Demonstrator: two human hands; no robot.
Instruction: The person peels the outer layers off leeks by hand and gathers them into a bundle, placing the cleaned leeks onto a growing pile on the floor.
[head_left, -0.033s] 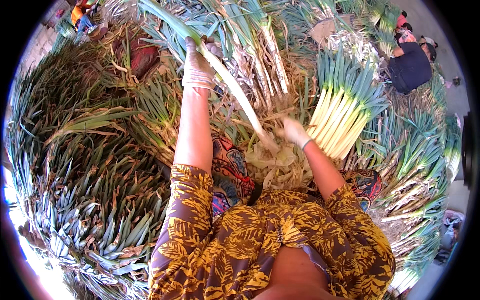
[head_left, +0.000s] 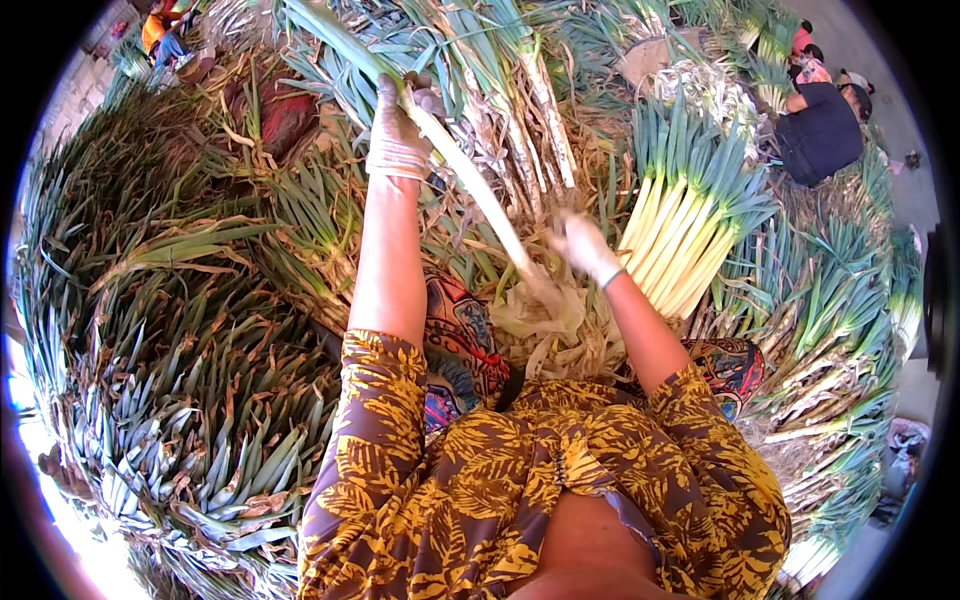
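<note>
A long green onion [head_left: 468, 185] slants across the middle, its green leaves at the upper left and its white root end pointing down toward my lap. My left hand [head_left: 402, 125], in a pale, dirt-stained glove, is closed around it where white turns to green. Right of the stalk, my gloved right hand [head_left: 585, 245] is raised and apart from it; motion smears its fingers. Beneath the root end lies a heap of pale peeled skins [head_left: 545, 325]. A neat bunch of clean green onions [head_left: 685, 220] rests just beyond my right hand.
Untrimmed green onions with dry outer leaves [head_left: 535, 110] lie ahead. A broad mass of upright green onions [head_left: 190, 370] fills the left side, and more rows [head_left: 820, 370] line the right. A person in dark clothing [head_left: 820, 135] sits at the upper right, another in orange [head_left: 155, 35] at the far left.
My right hand has moved slightly up and left, away from the root end. The stalk's lower end has shifted a little; my left hand keeps its hold.
</note>
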